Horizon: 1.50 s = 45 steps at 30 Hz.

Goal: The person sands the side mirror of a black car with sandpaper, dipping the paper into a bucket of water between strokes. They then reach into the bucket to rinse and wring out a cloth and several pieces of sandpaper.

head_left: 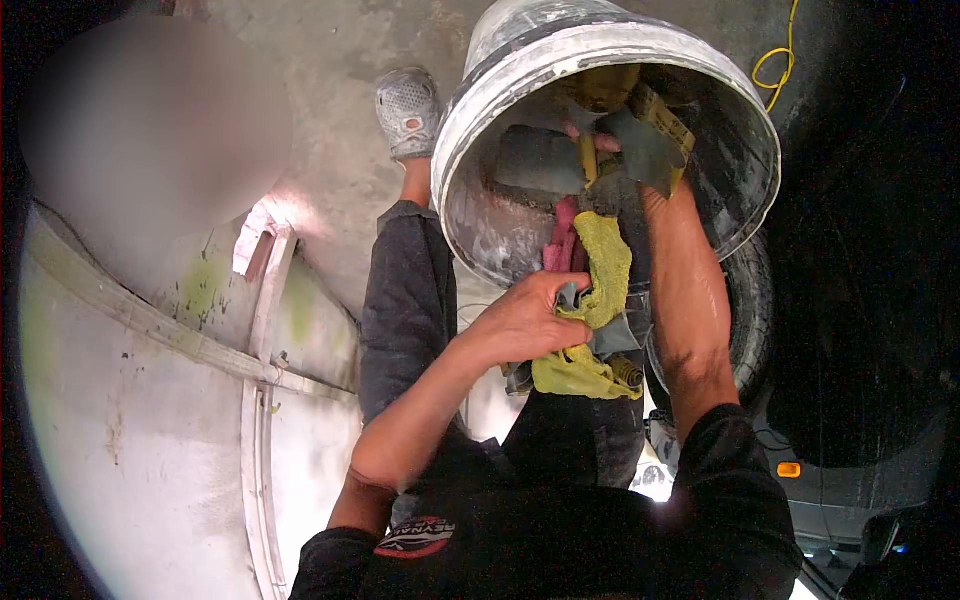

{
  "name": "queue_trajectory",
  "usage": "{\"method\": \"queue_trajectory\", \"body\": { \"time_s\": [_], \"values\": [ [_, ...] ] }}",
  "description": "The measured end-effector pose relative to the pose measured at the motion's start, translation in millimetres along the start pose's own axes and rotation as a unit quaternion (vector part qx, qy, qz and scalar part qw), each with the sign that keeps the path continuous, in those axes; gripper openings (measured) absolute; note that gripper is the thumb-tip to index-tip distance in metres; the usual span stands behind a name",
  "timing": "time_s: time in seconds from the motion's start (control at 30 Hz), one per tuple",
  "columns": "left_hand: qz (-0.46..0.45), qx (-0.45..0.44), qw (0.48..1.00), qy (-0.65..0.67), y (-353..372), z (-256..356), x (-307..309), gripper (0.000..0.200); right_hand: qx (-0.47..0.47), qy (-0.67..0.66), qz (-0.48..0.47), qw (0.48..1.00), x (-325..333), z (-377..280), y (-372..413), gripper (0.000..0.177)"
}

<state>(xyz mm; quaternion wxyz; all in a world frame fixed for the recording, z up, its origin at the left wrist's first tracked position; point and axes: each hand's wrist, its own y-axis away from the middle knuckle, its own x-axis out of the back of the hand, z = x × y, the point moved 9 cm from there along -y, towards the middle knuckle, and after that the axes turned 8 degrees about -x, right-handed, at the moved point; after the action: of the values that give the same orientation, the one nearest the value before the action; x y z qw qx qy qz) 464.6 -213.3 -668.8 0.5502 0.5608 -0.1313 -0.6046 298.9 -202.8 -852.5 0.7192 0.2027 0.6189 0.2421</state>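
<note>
A large white bucket [455, 170], stained inside, is tipped so that its mouth faces me. My left hand [527, 322] is closed round a yellow cloth [607, 262] and a grey piece just outside the bucket's lower rim. A pink cloth [562, 240] hangs beside the yellow one. My right hand [607, 143] reaches inside the bucket among grey sheets [541, 158] and a yellowish printed piece [662, 122]. Only some of its fingertips show; a grey sheet covers the rest, so its grip cannot be made out.
Pale panels with a raised frame [262, 375] stand at the left. A tyre [752, 310] and a dark vehicle with an orange light [789, 469] are at the right. A yellow cord [787, 70] lies on the floor at the upper right. My shoe [408, 110] is left of the bucket.
</note>
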Motion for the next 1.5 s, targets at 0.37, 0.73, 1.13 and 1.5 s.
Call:
{"method": "queue_trajectory", "body": {
  "time_s": [0.37, 0.73, 1.13, 1.5],
  "values": [
    [-0.016, -0.004, 1.0, -0.015, 0, 7, 0, 0.042, -0.013, -0.029, -0.072, 0.997, -17, 15, 4, 0.054],
    [-0.033, -0.011, 0.999, 0.016, -3, -2, -7, 0.059, 0.009, -0.064, -0.109, 0.992, -78, 3, 17, 0.056],
    [-0.037, -0.079, 0.993, -0.076, 1, 22, -7, 0.042, -0.249, 0.811, 0.167, 0.502, -56, 28, -8, 0.055],
    [-0.088, -0.007, 0.995, -0.05, 2, 23, -6, 0.043, -0.139, 0.915, 0.175, 0.335, 164, 4, -69, 0.054]
  ]
}}
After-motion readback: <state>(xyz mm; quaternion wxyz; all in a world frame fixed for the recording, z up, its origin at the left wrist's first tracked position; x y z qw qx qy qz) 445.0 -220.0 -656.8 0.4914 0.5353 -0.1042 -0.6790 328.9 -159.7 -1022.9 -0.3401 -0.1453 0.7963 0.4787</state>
